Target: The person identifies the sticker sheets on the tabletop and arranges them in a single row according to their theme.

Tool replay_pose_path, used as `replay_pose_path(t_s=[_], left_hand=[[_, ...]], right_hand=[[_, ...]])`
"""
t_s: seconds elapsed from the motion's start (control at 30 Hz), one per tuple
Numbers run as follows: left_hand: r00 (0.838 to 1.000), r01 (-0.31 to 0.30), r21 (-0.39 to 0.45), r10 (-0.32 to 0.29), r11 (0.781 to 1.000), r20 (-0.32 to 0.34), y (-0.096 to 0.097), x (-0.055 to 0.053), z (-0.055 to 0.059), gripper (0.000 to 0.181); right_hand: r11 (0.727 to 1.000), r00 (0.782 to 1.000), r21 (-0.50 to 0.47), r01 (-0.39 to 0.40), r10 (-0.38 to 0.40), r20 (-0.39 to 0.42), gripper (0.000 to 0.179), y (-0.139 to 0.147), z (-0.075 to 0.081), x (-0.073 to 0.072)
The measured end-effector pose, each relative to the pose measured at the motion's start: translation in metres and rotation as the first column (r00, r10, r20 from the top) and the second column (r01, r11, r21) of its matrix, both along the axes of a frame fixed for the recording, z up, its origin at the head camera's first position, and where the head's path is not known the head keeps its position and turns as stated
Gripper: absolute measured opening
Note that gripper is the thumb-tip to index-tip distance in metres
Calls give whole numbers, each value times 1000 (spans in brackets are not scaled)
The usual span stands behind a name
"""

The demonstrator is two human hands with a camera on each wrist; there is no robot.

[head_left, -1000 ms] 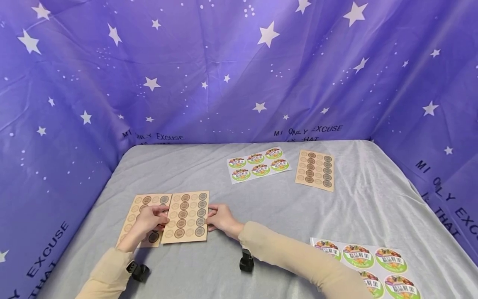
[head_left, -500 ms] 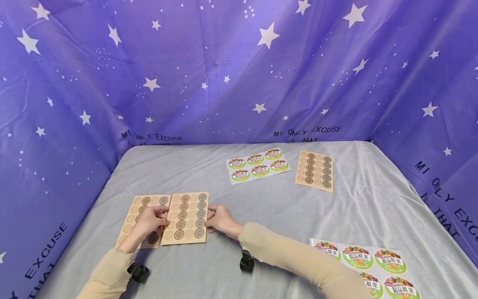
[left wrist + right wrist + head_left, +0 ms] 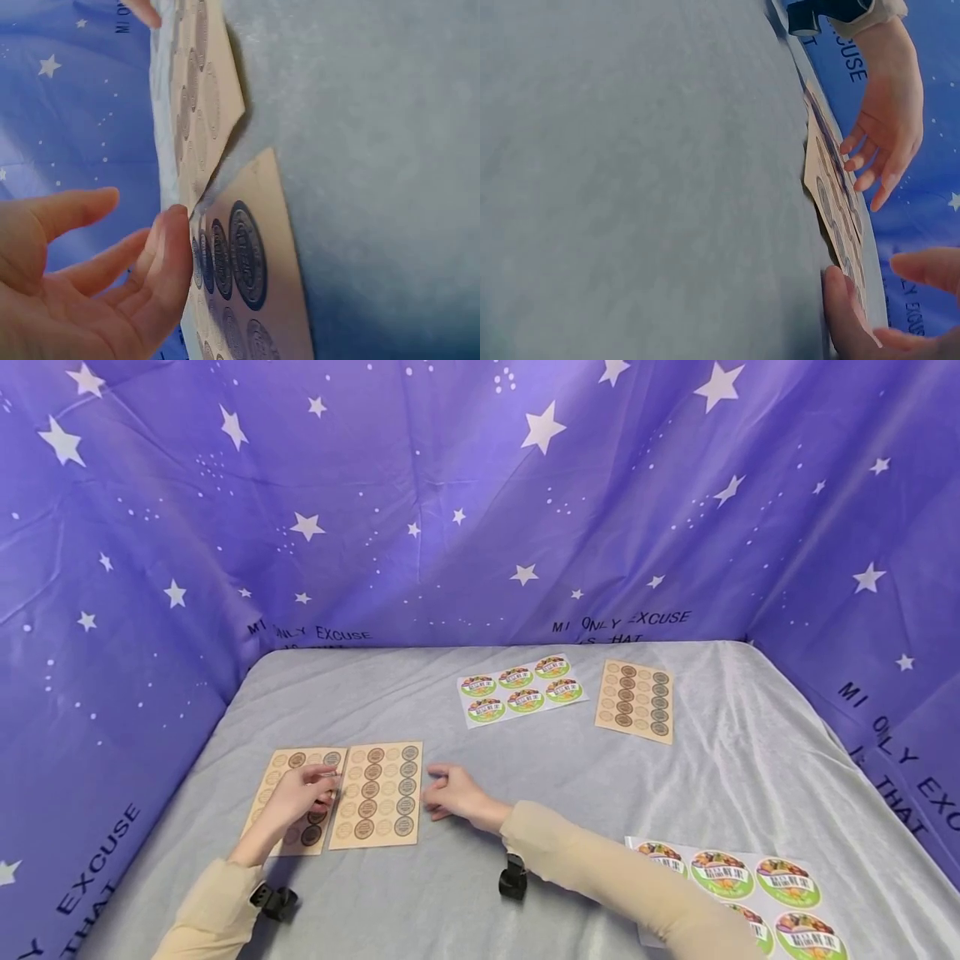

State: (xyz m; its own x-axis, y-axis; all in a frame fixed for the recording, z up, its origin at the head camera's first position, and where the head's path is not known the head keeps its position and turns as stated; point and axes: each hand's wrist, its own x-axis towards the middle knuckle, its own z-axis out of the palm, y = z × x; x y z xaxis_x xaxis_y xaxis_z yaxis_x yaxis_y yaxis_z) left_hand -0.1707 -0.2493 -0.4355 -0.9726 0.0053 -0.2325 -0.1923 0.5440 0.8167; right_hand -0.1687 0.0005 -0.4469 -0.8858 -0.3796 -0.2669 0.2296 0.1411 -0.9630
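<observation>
Because the first kraft sticker sheet (image 3: pixel 309 833) is set just left of the second kraft sticker sheet (image 3: pixel 377 795), an overlap could be caused by a brush from the left hand (image 3: pixel 303 789), its grip loosely spread above the first. Just right of the second, the right hand (image 3: pixel 457 795) is seen with its grip parted, nothing pinched; by a nudge that sheet could be skewed. Farther right and beyond it, a far fruit-label sheet (image 3: pixel 522 691) and third kraft sticker sheet (image 3: pixel 635 702) are laid; right and nearer, a near fruit-label sheet (image 3: pixel 759 900) is partly hidden by the right sleeve (image 3: pixel 600 868), by which it could be dragged.
</observation>
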Motion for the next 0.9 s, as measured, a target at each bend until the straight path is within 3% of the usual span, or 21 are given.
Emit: replay_pose_path(t_s=[0.23,0.4,0.63,0.9], left_hand=[[994,93,87,-88,992,-62,6,-4,6,39],[991,114,144,-102,983,-88,17,-9,6,39],[987,132,126,-119,983,-105,34,-17,3,37],[981,180,185,-161,966,-113,56,-26,3,36]], right_hand=[[992,992,8,-125,124,27,50,23,8,-3],[986,986,26,-166,166,7,45,38,13,-6],[988,988,29,-154,155,-18,42,59,22,-9],[996,996,44,-83,85,-30,41,85,28,-14]])
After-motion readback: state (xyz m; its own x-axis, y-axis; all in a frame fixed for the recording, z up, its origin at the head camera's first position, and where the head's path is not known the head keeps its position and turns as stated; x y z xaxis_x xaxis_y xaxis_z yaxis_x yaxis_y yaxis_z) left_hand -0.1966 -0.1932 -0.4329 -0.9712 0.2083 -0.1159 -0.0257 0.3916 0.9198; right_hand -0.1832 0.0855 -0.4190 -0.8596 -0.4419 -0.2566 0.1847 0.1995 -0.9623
